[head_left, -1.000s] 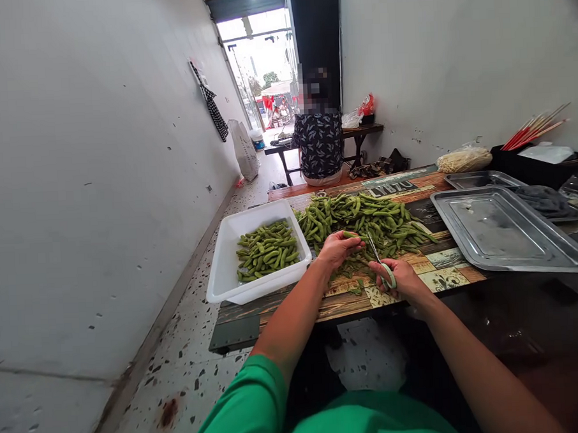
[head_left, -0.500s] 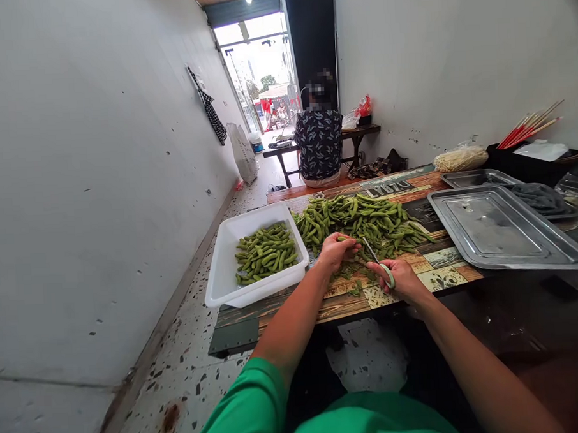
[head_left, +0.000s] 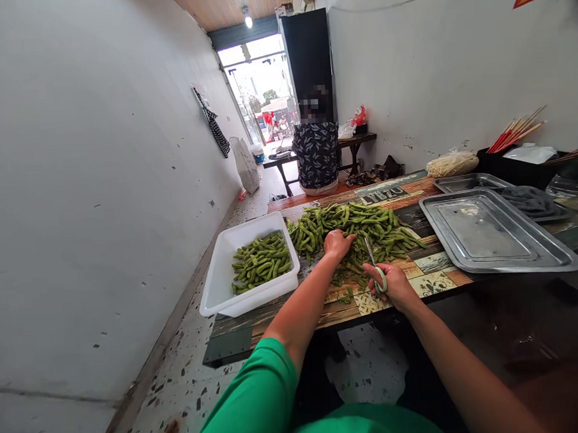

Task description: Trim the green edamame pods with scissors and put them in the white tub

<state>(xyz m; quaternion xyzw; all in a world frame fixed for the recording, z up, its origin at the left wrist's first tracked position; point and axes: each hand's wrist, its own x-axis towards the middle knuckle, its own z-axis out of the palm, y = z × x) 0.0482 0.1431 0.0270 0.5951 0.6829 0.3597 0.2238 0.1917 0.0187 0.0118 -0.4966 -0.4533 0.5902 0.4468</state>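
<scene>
My right hand (head_left: 392, 283) is closed around a pair of scissors (head_left: 382, 279) with pale green handles, its blades pointing up and away from me over the table. My left hand (head_left: 339, 243) reaches into the near side of a heap of green edamame pods (head_left: 361, 221). Its fingers are drawn together among the pods, and what they pinch is hidden. Left of the heap stands a white plastic tub (head_left: 249, 302) with more pods (head_left: 262, 262) in it. Small green trimmings (head_left: 347, 295) lie on the tabletop between my hands and the table's near edge.
A metal tray (head_left: 500, 233) lies on the right side of the patterned table (head_left: 293, 305). Behind it are a bag of pale sticks (head_left: 452, 163) and a black box (head_left: 521, 168) with red-tipped sticks. Farther off, a person (head_left: 316, 154) sits with their back to me at another table.
My left hand has left the scissor blades and dipped into the heap; the pod it held no longer shows. My right hand has moved slightly, still gripping the scissors. The view has tilted up a little.
</scene>
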